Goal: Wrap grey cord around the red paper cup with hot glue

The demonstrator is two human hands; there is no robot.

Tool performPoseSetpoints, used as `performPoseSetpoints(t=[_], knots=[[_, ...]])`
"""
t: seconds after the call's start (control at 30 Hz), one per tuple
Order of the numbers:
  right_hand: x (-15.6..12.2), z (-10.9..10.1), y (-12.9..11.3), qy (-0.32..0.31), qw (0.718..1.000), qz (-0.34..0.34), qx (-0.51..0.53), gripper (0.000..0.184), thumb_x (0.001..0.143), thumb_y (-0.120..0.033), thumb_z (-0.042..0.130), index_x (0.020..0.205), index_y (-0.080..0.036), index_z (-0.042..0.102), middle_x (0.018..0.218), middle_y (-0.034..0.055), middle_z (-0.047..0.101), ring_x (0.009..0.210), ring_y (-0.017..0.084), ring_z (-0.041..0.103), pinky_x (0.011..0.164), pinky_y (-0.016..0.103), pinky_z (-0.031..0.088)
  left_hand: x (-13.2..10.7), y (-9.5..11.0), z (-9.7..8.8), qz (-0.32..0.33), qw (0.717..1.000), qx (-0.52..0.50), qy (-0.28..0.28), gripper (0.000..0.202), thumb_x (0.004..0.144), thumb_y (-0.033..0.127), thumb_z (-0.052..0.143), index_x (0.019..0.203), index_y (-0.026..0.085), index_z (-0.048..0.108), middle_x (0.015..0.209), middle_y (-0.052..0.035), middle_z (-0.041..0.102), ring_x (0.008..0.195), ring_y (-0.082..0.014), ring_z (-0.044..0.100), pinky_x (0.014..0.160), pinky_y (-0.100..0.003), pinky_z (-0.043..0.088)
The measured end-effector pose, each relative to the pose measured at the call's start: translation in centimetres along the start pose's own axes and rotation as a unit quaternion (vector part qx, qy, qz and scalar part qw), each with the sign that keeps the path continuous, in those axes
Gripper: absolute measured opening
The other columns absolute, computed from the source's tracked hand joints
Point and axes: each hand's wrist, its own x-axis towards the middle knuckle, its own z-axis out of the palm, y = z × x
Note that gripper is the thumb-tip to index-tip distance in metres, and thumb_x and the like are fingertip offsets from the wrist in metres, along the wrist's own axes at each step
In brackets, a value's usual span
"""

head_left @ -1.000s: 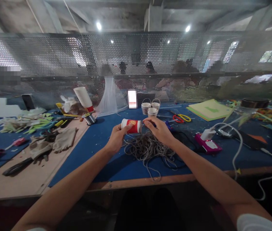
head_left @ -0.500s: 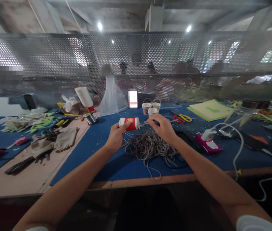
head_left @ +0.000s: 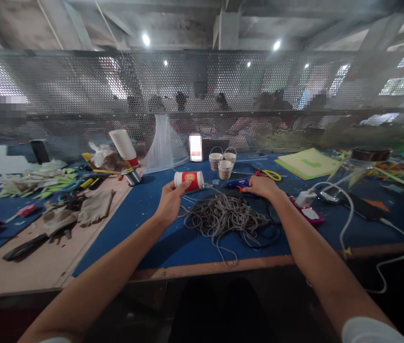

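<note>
My left hand [head_left: 169, 202] is closed around a red-and-white paper cup [head_left: 189, 180] lying on its side in the air above the blue table. A grey cord [head_left: 209, 186] shows at the cup's right end, close to the pile of grey cord [head_left: 228, 216] below. At the right, my right hand [head_left: 263, 186] has its fingers wrapped around the handle end of a blue glue gun [head_left: 236, 184] with an orange trigger. Just behind the glue gun stand small cups with looped handles [head_left: 225, 169].
Red and yellow scissors [head_left: 268, 175] and coloured paper sheets [head_left: 309, 163] lie at the back right. A purple power socket [head_left: 311, 215] with a white cable is right of the cord. Stacked paper cups [head_left: 123, 146] lean at the left, near work gloves [head_left: 96, 208]. Behind is a perforated metal screen [head_left: 202, 102].
My right hand has moved right, away from the cup's end, and now grips the glue gun. My left hand still holds the cup in about the same place.
</note>
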Motion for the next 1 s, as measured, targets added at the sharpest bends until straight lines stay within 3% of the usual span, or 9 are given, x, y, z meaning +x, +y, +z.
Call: performPoseSetpoints(t=[0.2,0.37,0.47,0.53,0.63,0.73,0.83,0.93,1.0], knots=[[0.9,-0.1,1.3,-0.03,0.998,-0.04,0.036,0.041,0.088,-0.054,0.058,0.07,-0.018,0.071,0.074,0.008,0.072,0.074,0.022,0.068,0.063,0.029,0.041,0.1,-0.1,-0.1,-0.002,1.0,0.002,0.002,0.034,0.066,0.039,0.086,0.085,0.013,0.074,0.075,-0.0024,0.07,0.075,-0.0163,0.063,0.074,-0.029,0.049],[-0.2,-1.2,2.6,-0.023,0.986,-0.056,0.152,0.041,0.092,-0.049,0.053,0.068,-0.018,0.064,0.069,0.007,0.071,0.064,0.019,0.066,0.062,0.028,0.043,0.1,-0.1,-0.2,-0.003,1.0,-0.007,0.007,0.032,0.066,0.037,0.086,0.084,0.014,0.075,0.077,-0.0027,0.071,0.072,-0.0146,0.063,0.075,-0.028,0.049],[-1.6,-2.0,2.6,0.011,0.927,-0.061,0.37,0.029,0.089,-0.047,0.061,0.088,-0.018,0.06,0.071,0.0044,0.07,0.057,0.015,0.063,0.059,0.027,0.047,0.0,-0.1,-0.1,-0.009,1.0,-0.01,0.007,0.033,0.066,0.039,0.087,0.084,0.014,0.075,0.077,-0.003,0.072,0.075,-0.0161,0.065,0.078,-0.03,0.049],[-2.6,-2.5,1.9,0.069,0.876,-0.089,0.469,0.036,0.086,-0.05,0.066,0.099,-0.018,0.056,0.07,0.0009,0.066,0.055,0.013,0.06,0.056,0.026,0.047,0.0,-0.1,-0.1,-0.01,1.0,-0.01,0.006,0.034,0.066,0.04,0.087,0.085,0.014,0.075,0.077,-0.003,0.072,0.075,-0.0164,0.065,0.078,-0.03,0.05],[-3.7,-2.8,-0.4,0.134,0.799,-0.169,0.561,0.041,0.086,-0.055,0.066,0.098,-0.018,0.055,0.077,0.0006,0.064,0.061,0.012,0.061,0.061,0.026,0.051,0.1,-0.2,-0.2,-0.009,1.0,-0.011,0.006,0.035,0.067,0.04,0.086,0.087,0.013,0.074,0.08,-0.0037,0.073,0.075,-0.0156,0.064,0.077,-0.029,0.05],[-4.6,-2.4,-3.3,0.149,0.748,-0.192,0.617,0.046,0.084,-0.055,0.067,0.107,-0.021,0.047,0.08,0.0,0.066,0.058,0.013,0.062,0.058,0.029,0.051,0.3,-0.5,-0.5,-0.012,1.0,-0.005,0.007,0.036,0.07,0.041,0.085,0.089,0.013,0.074,0.085,-0.0051,0.074,0.076,-0.0154,0.065,0.077,-0.029,0.05],[-5.5,-1.8,-5.6,0.178,0.753,-0.197,0.602,0.044,0.085,-0.052,0.067,0.107,-0.023,0.044,0.063,-0.0074,0.058,0.049,0.012,0.053,0.053,0.027,0.046,0.4,-0.6,-0.7,-0.013,1.0,0.003,0.017,0.036,0.07,0.041,0.084,0.089,0.012,0.074,0.086,-0.0058,0.074,0.077,-0.0161,0.065,0.077,-0.029,0.05],[-6.5,-1.3,-6.9,0.205,0.808,-0.19,0.518,0.035,0.088,-0.055,0.062,0.1,-0.023,0.053,0.057,-0.0066,0.054,0.049,0.014,0.052,0.057,0.029,0.046,0.5,-0.6,-0.7,-0.007,1.0,0.0,0.023,0.035,0.069,0.04,0.085,0.089,0.013,0.075,0.084,-0.0048,0.073,0.076,-0.0154,0.064,0.076,-0.028,0.051],[-6.9,-1.0,-7.4,0.225,0.821,-0.191,0.489,0.034,0.09,-0.055,0.06,0.1,-0.023,0.058,0.063,-0.0028,0.06,0.058,0.017,0.059,0.066,0.033,0.05,0.4,-0.5,-0.6,-0.003,1.0,-0.004,0.022,0.034,0.069,0.039,0.085,0.088,0.013,0.075,0.08,-0.0037,0.072,0.075,-0.015,0.064,0.076,-0.028,0.051]])
